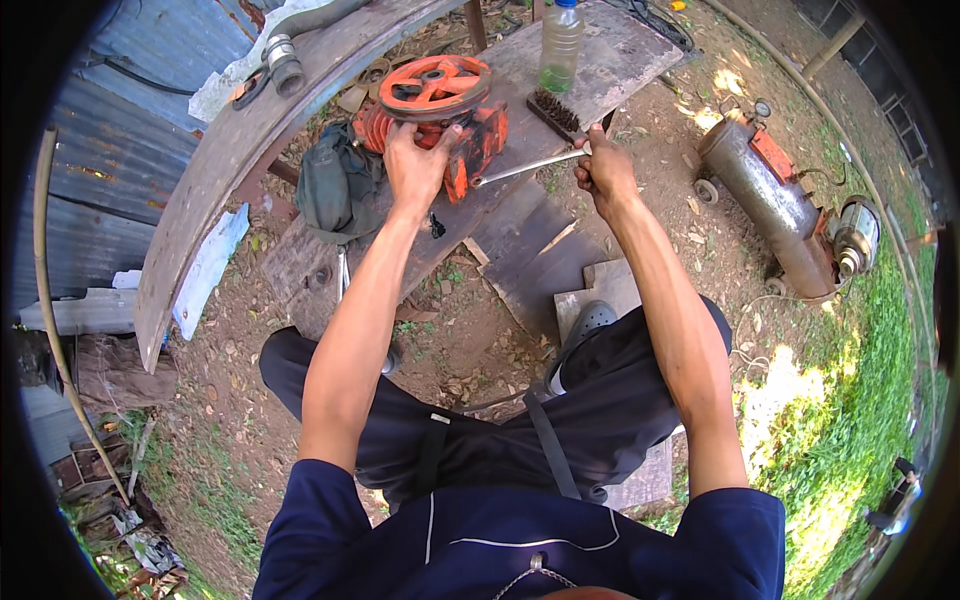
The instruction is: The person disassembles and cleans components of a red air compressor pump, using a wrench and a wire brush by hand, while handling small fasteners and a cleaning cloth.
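A long curved plank (200,190) arcs along the left, with a wider board (520,200) lying beside it on bare dirt. To the right, on the ground well apart from the board, lies a rusty grey tank (760,195) on small wheels, an orange part on its top.

On the board stands the orange pump (440,125), its spoked pulley wheel facing up. A dark green bag (335,185) slumps just left of it; what it holds cannot be seen.

The left hand (415,165) lies spread over the near side of the pump, fingers curled onto its body. The right hand (600,170) is closed around the end of a steel wrench (530,165), whose far end meets the pump's right side.

Behind the wrench stands a clear plastic bottle (560,45) with a blue cap, a little greenish liquid at its bottom. A wire brush (555,115) lies just in front of it.
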